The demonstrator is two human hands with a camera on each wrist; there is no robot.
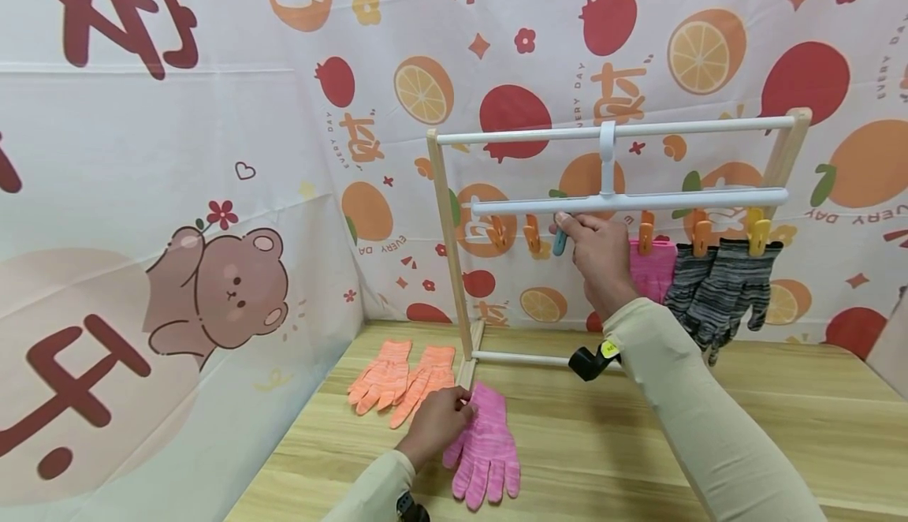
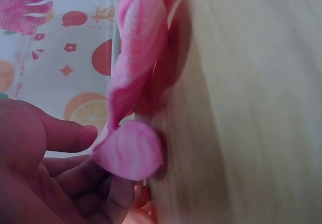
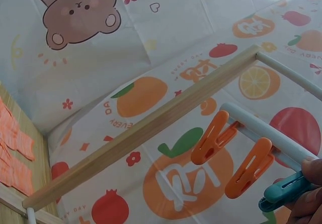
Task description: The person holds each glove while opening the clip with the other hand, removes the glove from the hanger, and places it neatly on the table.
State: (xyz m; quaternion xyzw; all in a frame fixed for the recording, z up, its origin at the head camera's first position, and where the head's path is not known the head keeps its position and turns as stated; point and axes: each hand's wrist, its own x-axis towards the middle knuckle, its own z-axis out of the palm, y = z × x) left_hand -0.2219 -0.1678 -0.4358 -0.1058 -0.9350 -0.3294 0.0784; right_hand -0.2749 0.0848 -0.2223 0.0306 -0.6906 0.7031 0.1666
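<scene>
Your left hand is pinching the edge of 1 pink knit glove, fingers curling; the glove is lying on the wood-grain table beside 2 orange gloves. Your right hand is gripping 1 teal clothespin, fingers nearly closed, under the white hanger.

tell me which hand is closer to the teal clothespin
Right. The right hand grips the teal clothespin just below the white hanger; the left hand is farther off, down by the pink glove on the wooden table.
</scene>
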